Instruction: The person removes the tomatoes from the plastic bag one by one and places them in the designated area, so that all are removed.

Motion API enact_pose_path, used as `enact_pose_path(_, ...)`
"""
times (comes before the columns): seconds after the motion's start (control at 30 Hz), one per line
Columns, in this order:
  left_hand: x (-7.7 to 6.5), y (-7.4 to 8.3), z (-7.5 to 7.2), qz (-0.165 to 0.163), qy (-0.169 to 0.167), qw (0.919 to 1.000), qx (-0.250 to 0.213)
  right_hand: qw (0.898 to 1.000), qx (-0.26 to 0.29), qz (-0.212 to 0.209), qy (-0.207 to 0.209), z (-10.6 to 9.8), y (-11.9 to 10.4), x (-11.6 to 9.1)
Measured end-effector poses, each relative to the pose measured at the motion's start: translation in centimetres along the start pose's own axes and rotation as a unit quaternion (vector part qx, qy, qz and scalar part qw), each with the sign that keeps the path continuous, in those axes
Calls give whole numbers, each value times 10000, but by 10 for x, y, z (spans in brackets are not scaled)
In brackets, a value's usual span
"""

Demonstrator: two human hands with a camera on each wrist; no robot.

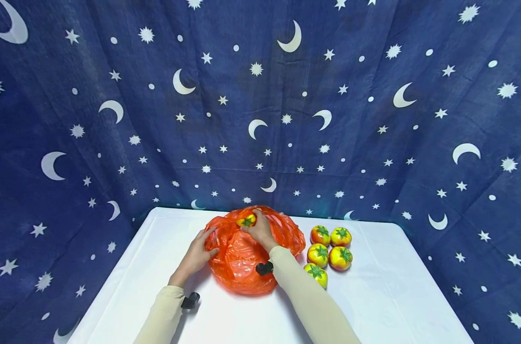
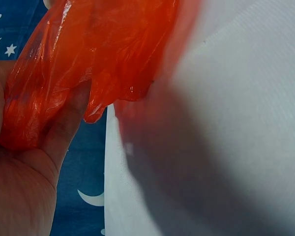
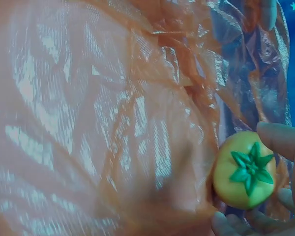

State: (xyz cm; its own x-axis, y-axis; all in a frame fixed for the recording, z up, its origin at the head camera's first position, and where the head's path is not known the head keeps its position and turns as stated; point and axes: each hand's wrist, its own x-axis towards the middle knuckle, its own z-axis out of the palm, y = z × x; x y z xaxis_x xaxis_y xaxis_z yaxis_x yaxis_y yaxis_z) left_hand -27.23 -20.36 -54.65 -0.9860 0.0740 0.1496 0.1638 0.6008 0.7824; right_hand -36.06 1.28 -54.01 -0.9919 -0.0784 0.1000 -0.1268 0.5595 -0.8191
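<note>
My right hand pinches a tomato between thumb and fingertips, green stem facing the wrist camera, right at the mouth of the orange bag. The bag lies crumpled on the white table, near the middle of its far edge, and the tomato sits over the bag's far rim. My left hand grips the bag's left side: the thumb presses a fold of the thin plastic against my palm, fingers curled round it. Five more tomatoes lie in a loose cluster on the table just right of the bag, toward the far right corner, the nearest one just beside my right sleeve.
</note>
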Motion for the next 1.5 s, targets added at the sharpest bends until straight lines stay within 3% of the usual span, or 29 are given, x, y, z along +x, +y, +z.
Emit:
enact_pose_path(0.17, -1, 2, 5, 15, 14, 10000, -55, 9978, 503, 393, 177, 7, -1, -2)
enact_pose_path(0.5, 0, 8, 15, 233, 35, 9996, -144, 9936, 478, 699, 743, 16, -2, -5)
enact_pose_path(0.87, -4, 11, 14, 76, -11, 9999, -89, 9888, 314, 920, 1135, 25, -4, -5)
enact_pose_path(1.23, -5, 8, 8, 151, 95, 9998, -85, 9903, 387, 787, 1079, 26, -4, -3)
enact_pose_path(1.5, -5, 6, 12, 246, 148, 9995, -105, 9918, 305, 834, 923, 28, -3, 2)
